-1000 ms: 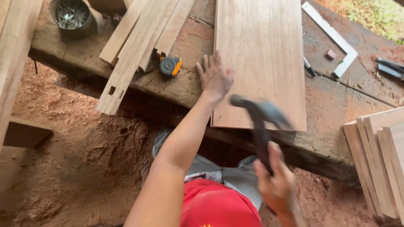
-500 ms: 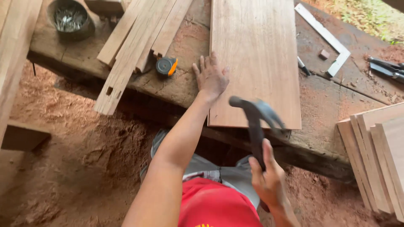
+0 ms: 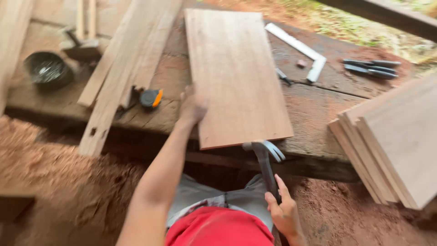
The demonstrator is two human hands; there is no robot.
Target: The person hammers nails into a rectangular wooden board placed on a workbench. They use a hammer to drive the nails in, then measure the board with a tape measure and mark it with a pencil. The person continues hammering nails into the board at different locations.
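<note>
- Head view: we look down at a rough wooden workbench (image 3: pixel 314 105) standing over reddish sawdust ground.
- Our left hand (image 3: pixel 192 107) lies on the left edge of a wide, pale wooden board (image 3: pixel 236 73); it is blurred, and we cannot tell whether the fingers are spread or together.
- The board lies flat on the bench, its near end reaching just past the bench edge.
- Our right hand (image 3: pixel 283 212) has its fingers wrapped tight around the handle of one claw hammer (image 3: pixel 266 157), whose head sits just below the board's near edge.
- One round dark container (image 3: pixel 48 69) sits at far left on the bench; small metallic pieces glint inside, too blurred to identify.
- One tape measure (image 3: pixel 151 98), black with an orange side, lies left of the hand.
- Several long wooden slats (image 3: pixel 127 59) lie slanted beside it.
- One metal carpenter's square (image 3: pixel 302 50) rests right of the board.
- One pair of dark-handled pliers (image 3: pixel 371 67) lies farther right.
- A stack of about four boards (image 3: pixel 396 141) sits at right.
</note>
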